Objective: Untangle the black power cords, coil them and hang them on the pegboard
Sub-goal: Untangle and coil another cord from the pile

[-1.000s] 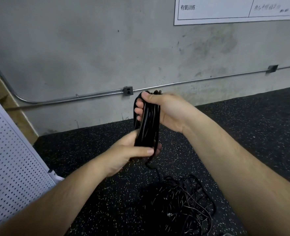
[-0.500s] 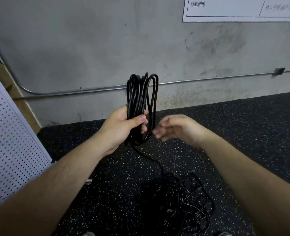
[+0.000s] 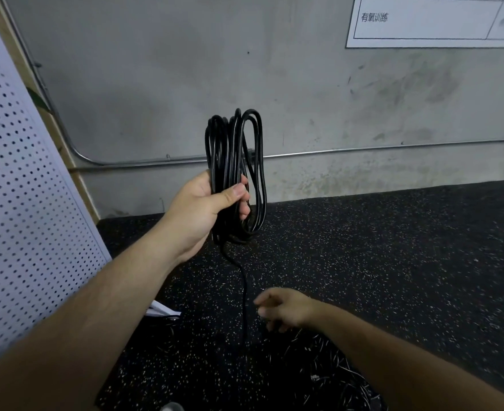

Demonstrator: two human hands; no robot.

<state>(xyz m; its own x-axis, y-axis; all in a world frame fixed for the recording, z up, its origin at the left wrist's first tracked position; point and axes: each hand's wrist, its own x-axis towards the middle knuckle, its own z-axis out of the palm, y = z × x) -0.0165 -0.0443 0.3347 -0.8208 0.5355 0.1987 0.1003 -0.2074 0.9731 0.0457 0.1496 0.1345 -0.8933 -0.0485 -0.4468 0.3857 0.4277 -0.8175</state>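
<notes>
Up at 12 o'clock, left hand [image 3: 206, 203] grips the coil [image 3: 233, 155]; right hand [image 3: 284, 310] hangs loose and empty at 5 o'clock by its tail [image 3: 244, 292].

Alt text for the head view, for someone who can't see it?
The left hand grips a coiled bundle of black power cord; one strand trails down toward a tangled pile of black cords on the speckled black floor. The empty right hand hovers beside that strand; a white perforated pegboard stands left.
</notes>
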